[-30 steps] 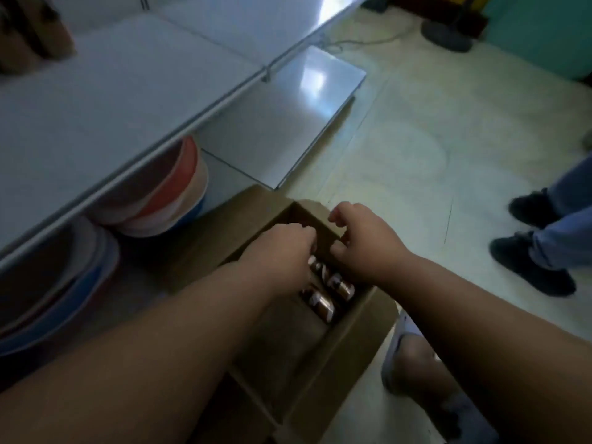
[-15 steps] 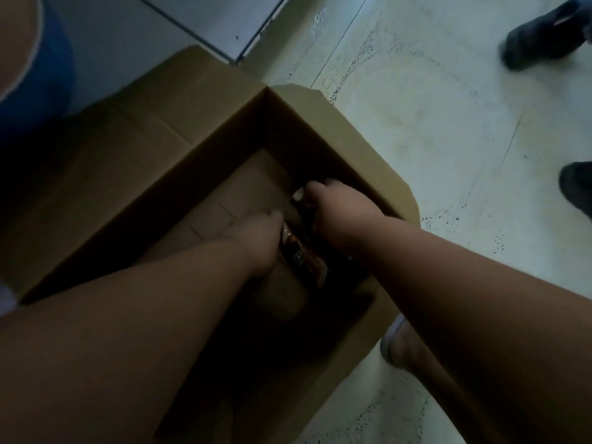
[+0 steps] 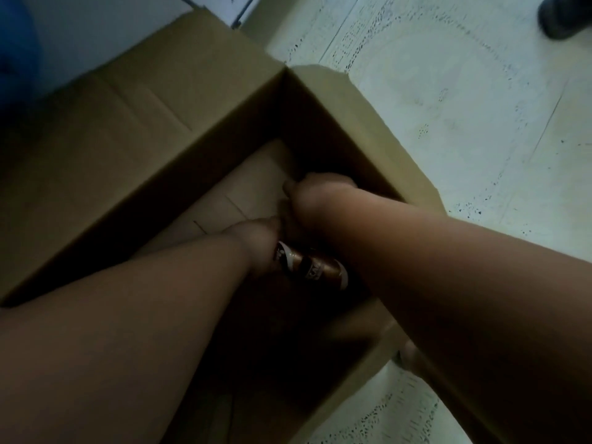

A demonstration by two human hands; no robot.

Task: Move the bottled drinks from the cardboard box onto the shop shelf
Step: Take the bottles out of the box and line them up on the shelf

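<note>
An open cardboard box [image 3: 198, 161] stands on the floor below me, its flaps folded outward. Both my arms reach deep into it. A brown-labelled bottled drink [image 3: 312, 265] shows between my wrists near the box's right wall. My left hand [image 3: 259, 241] is curled against the bottle's left side. My right hand [image 3: 315, 195] is closed low in the far right corner of the box; what its fingers hold is hidden. Other bottles, if any, are lost in the dark under my arms.
Pale tiled floor [image 3: 464, 123] lies to the right of the box. A dark shoe of another person [image 3: 563, 17] is at the top right corner. A blue basin [image 3: 16, 49] sits at the top left on the low white shelf base [image 3: 105, 33].
My head has dipped down over the box, so the shelf and basins have left the view. Both hands have gone from the box's rim down to its bottom around the bottles.
</note>
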